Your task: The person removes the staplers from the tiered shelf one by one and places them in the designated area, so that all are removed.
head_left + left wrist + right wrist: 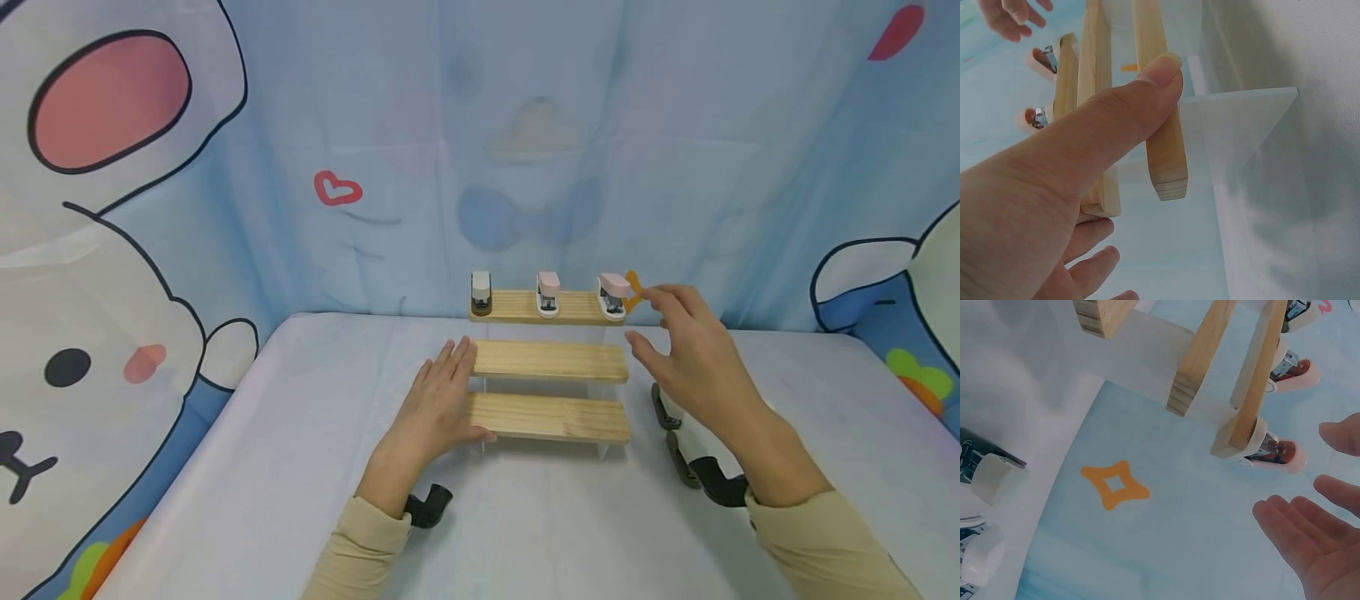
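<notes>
A small three-tier wooden display rack (551,361) with clear supports stands on the white table. On its top board are a dark-based stapler with a white top (481,293), a pink-and-white stapler (548,295) in the middle and another pink-and-white stapler (612,297) at the right end. My left hand (435,404) rests against the rack's left end, its thumb touching the lowest board (1163,144) and its fingers extended beside the middle board. My right hand (693,358) hovers right of the rack, fingers spread and apart from the rightmost stapler (1275,453), holding nothing.
Two dark-based staplers with white tops, a farther one (666,408) and a nearer one (681,458), lie right of the rack, partly below my right forearm. A light-blue printed curtain (390,125) hangs behind the table (555,533). Black wrist mounts (429,506) show at both sleeves.
</notes>
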The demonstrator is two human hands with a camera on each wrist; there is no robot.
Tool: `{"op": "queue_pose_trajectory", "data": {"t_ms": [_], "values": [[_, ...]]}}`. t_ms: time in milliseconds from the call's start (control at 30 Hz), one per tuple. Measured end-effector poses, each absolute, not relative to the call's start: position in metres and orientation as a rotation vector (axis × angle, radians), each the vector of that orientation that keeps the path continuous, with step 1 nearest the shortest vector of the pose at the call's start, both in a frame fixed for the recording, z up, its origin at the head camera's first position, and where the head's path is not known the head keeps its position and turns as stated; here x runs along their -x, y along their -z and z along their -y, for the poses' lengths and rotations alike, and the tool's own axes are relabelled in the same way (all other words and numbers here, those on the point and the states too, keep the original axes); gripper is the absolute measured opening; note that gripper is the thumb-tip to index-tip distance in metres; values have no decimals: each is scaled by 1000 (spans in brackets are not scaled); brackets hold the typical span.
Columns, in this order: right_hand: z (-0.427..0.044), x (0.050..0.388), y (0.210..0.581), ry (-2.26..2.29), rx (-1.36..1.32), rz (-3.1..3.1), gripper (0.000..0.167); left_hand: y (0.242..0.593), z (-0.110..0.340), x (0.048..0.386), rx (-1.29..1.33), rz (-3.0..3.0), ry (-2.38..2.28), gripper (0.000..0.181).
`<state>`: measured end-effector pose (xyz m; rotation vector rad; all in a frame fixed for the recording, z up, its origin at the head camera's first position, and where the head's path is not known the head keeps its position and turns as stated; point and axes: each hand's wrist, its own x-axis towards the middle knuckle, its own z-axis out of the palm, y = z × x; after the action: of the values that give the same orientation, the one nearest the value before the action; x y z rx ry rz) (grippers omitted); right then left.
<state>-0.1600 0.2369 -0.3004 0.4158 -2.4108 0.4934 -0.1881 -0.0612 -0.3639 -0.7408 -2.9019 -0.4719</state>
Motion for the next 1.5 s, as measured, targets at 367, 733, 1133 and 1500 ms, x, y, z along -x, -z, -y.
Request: {"op": "queue_pose_trajectory", "data": {"t_ms": [367, 733, 1133, 1500], "values": [[-231, 175, 302, -578, -319, 2506, 70, 365, 61, 187, 740, 2902, 463, 123], [-226, 187, 297, -613, -396, 2498, 65, 364, 61, 188, 731, 2910, 456, 122], [-219, 197, 298, -591, -483, 2492, 47, 365, 60, 188, 733, 2901, 458, 122], [-218, 199, 301, -572, -482, 2480, 41, 365, 60, 189, 733, 2894, 453, 122]]}}
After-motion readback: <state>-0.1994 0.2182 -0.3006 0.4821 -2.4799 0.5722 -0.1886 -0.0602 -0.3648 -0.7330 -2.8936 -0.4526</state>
